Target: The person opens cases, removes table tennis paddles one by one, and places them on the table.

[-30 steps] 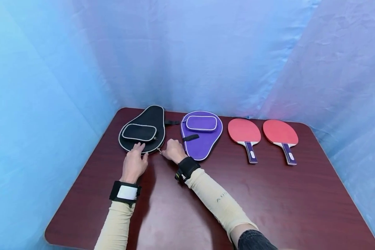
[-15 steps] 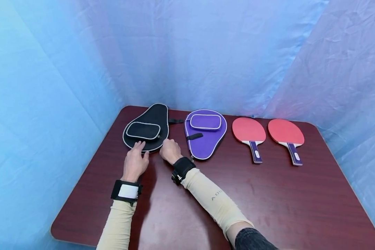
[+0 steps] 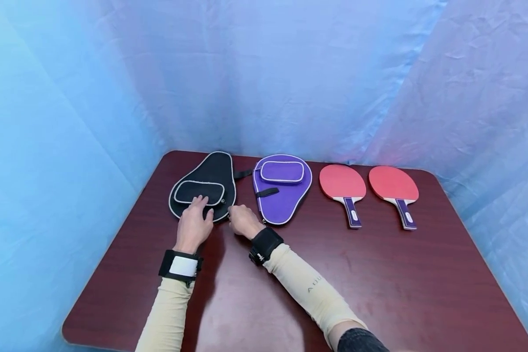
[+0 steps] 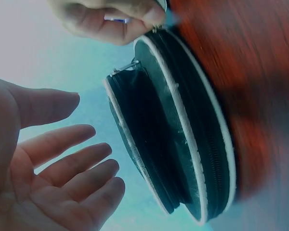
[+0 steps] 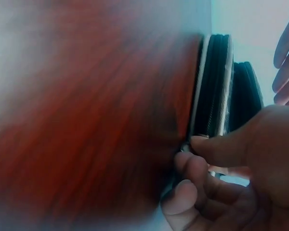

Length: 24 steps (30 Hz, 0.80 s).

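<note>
A black table tennis bat case with white piping lies on the table, its small zipped pocket on top. My right hand is at the case's near right edge. Thumb and forefinger pinch the zipper pull there, mostly hidden by the fingers in the right wrist view. My left hand hovers at the near side with fingers spread, overlapping the pocket in the head view. The left wrist view shows a gap between these fingers and the case. A zipper runs along the case's side wall.
A purple bat case with a black strap lies just right of the black one. Farther right are two red bats, handles toward me. The dark red table meets blue curtains at the back and sides.
My right hand has closed in on the case's edge and now covers the zipper pull seen earlier. The black case has shifted slightly toward me. My left fingers now overlap its pocket.
</note>
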Each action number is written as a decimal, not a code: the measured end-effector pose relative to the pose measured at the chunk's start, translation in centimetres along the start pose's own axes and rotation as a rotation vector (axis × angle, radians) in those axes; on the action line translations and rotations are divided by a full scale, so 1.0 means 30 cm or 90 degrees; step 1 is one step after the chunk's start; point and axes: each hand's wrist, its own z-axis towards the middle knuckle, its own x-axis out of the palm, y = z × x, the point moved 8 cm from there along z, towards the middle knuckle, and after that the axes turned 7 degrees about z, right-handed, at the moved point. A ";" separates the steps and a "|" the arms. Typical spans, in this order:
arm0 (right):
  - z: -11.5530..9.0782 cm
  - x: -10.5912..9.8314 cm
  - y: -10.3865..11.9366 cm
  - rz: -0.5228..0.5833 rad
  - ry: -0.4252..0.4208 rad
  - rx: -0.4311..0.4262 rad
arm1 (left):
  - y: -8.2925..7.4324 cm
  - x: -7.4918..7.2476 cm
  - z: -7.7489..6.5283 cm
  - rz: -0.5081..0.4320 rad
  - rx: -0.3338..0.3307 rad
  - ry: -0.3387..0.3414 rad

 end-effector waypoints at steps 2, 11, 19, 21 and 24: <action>-0.020 -0.007 -0.008 -0.008 0.012 -0.012 | -0.012 0.003 0.007 0.003 0.010 -0.001; -0.092 -0.067 -0.070 -0.014 -0.006 0.054 | -0.038 0.033 0.023 0.016 0.028 0.007; -0.119 -0.054 -0.103 -0.032 0.019 0.108 | -0.055 0.076 0.024 0.024 0.022 0.039; -0.129 -0.052 -0.104 -0.032 0.022 0.107 | -0.064 0.080 0.024 0.028 0.025 0.039; -0.145 -0.047 -0.098 -0.037 0.027 0.101 | -0.080 0.083 0.026 0.031 0.032 0.034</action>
